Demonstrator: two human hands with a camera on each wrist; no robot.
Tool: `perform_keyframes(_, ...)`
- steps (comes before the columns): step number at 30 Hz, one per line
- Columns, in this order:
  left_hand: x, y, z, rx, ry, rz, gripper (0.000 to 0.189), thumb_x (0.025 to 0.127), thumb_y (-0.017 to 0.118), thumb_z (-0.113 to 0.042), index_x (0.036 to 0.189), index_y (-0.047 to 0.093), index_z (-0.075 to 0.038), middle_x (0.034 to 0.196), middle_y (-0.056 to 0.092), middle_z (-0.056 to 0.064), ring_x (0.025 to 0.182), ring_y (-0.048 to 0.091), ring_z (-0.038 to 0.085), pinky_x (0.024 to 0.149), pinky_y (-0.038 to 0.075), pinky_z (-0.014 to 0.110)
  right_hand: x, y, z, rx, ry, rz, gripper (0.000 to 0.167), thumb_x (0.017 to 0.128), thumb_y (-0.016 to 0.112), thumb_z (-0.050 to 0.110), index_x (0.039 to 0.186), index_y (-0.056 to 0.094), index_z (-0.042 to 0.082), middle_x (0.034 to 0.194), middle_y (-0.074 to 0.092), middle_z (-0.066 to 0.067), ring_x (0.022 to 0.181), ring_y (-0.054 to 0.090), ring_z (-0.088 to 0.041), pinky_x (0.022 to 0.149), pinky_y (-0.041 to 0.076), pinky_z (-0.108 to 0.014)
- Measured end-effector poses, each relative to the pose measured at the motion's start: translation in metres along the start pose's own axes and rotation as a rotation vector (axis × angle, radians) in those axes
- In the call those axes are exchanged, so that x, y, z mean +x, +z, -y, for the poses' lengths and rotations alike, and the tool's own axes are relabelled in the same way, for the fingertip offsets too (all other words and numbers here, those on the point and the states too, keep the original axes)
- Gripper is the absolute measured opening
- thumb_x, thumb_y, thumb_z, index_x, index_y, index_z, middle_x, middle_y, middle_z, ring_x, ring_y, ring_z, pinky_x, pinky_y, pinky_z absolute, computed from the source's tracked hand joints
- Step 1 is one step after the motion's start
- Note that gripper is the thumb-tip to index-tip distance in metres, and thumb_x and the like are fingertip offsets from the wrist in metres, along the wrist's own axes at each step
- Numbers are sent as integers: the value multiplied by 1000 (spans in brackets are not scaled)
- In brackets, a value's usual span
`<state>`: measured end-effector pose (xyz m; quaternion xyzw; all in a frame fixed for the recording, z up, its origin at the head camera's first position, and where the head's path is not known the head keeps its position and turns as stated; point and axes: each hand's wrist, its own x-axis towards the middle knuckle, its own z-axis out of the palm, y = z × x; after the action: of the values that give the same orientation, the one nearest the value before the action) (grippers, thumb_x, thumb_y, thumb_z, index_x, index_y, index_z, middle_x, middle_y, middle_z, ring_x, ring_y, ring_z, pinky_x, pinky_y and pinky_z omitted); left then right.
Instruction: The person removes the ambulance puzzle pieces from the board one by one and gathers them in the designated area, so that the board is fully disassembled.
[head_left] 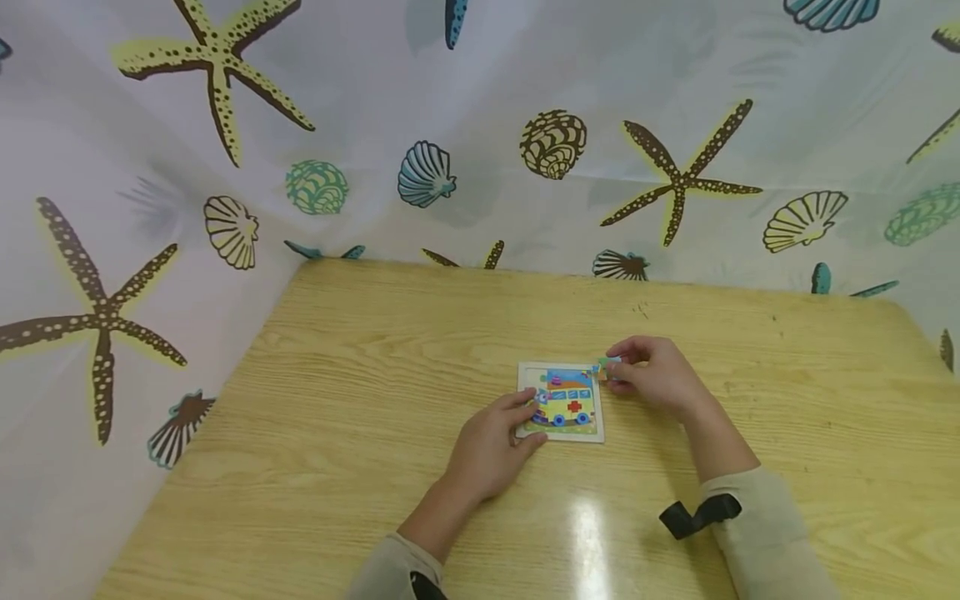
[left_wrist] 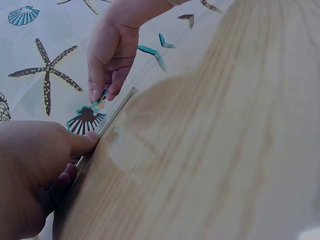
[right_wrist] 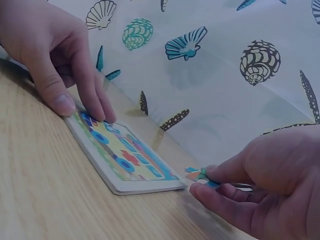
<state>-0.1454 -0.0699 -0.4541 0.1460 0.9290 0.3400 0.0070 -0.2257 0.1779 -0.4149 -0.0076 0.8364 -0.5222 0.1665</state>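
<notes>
A small square jigsaw puzzle board (head_left: 570, 437) with a white rim lies flat on the table. Its picture is a yellow bus with blue wheels and a red cross; the upper left part of the board looks pale. My left hand (head_left: 489, 446) holds the board at its left side, thumb at the near edge and fingers over the picture. By the far right corner, my right hand (head_left: 660, 379) pinches a small colourful puzzle piece (right_wrist: 202, 175) between thumb and fingers. In the right wrist view the piece is just beyond the board's rim, partly hidden by the fingertips.
The board lies on a light wooden table (head_left: 337, 375). A white cloth (head_left: 480, 225) printed with starfish and shells hangs behind the table and along its left side. A black strap (head_left: 697, 515) hangs loose at the right sleeve.
</notes>
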Motion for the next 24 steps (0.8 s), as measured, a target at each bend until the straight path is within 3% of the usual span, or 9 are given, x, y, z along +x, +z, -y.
perform_keyframes(5, 0, 1, -2, -5, 0, 1, 46, 93, 71, -30, 132, 65, -6, 147, 56, 0, 85, 59, 12, 89, 50, 35, -1, -7, -4, -5, 43, -11, 29, 100, 60, 10, 123, 58, -7, 105, 61, -17, 82, 67, -15, 76, 60, -26)
perform_keyframes(10, 0, 2, -3, -12, -7, 5, 46, 93, 71, -30, 133, 64, -6, 147, 55, -1, 66, 48, 5, 73, 44, 24, -2, -10, -6, -32, 68, -2, 28, 99, 61, 10, 121, 59, -8, 98, 62, -13, 78, 66, -13, 72, 59, -24)
perform_keyframes(14, 0, 2, -3, -34, -14, 10, 46, 94, 71, -28, 133, 64, -6, 148, 54, -2, 63, 46, 1, 66, 42, 20, -2, -8, -7, -58, 77, -9, 26, 98, 63, 11, 117, 61, -7, 94, 62, -11, 74, 67, -11, 68, 58, -23)
perform_keyframes(21, -1, 2, -5, -47, -29, 10, 43, 94, 70, -24, 133, 64, -6, 148, 54, -2, 64, 47, 1, 66, 42, 21, -2, -4, -9, -167, 69, -71, 23, 95, 68, 17, 108, 67, -2, 93, 66, -10, 70, 63, -12, 64, 55, -23)
perform_keyframes(24, -1, 2, -6, -53, -32, 6, 42, 94, 70, -22, 133, 64, -6, 149, 54, -1, 71, 54, 6, 71, 45, 24, -2, -3, -10, -214, 47, -87, 20, 95, 68, 16, 106, 69, -1, 94, 69, -12, 70, 62, -13, 64, 53, -24)
